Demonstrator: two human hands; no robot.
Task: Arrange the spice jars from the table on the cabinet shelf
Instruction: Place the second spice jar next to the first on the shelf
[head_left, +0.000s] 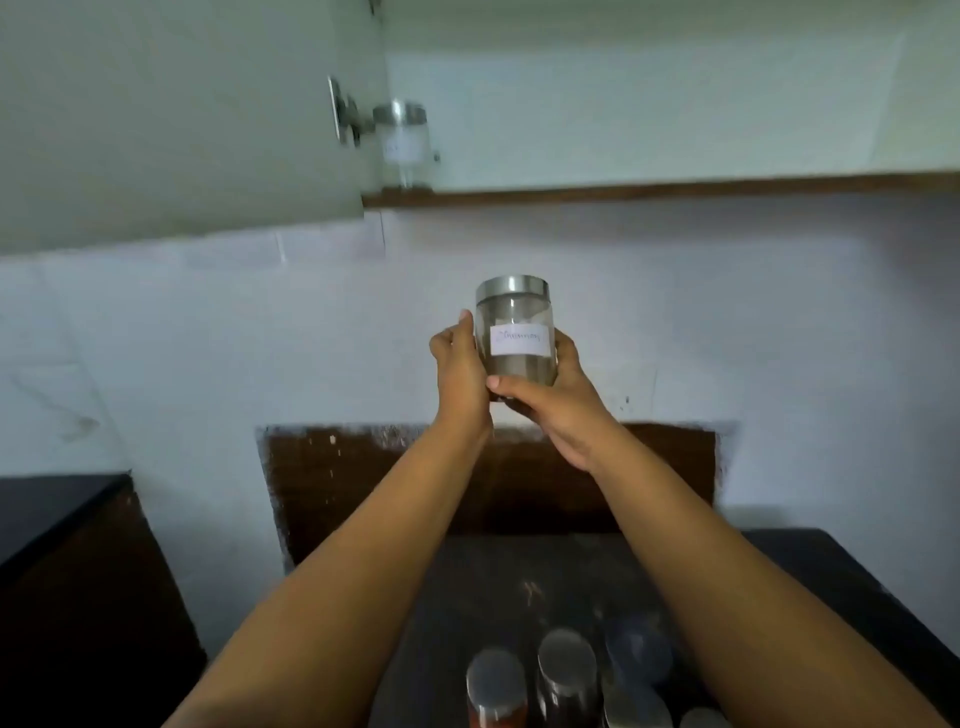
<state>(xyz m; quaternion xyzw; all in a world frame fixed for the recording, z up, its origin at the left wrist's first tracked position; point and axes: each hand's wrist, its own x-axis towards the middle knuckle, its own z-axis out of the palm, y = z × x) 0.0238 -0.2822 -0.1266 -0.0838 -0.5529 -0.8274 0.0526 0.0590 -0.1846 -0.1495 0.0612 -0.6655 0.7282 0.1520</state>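
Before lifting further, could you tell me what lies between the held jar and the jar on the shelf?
In the head view, only bare wall and the shelf edge separate the held jar from the shelf jar.

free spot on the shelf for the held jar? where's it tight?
Shelf is bare rightward from the lone jar beside the door hinge. Crowded: table's near edge, clustered jars. Both hands hold the labelled jar.

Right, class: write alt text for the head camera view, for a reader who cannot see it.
Two hands, left and right, hold a steel-lidded labelled jar up before a white wall. Above, one jar stands on the cabinet shelf beside the open door. Below, more jars wait on the dark table.
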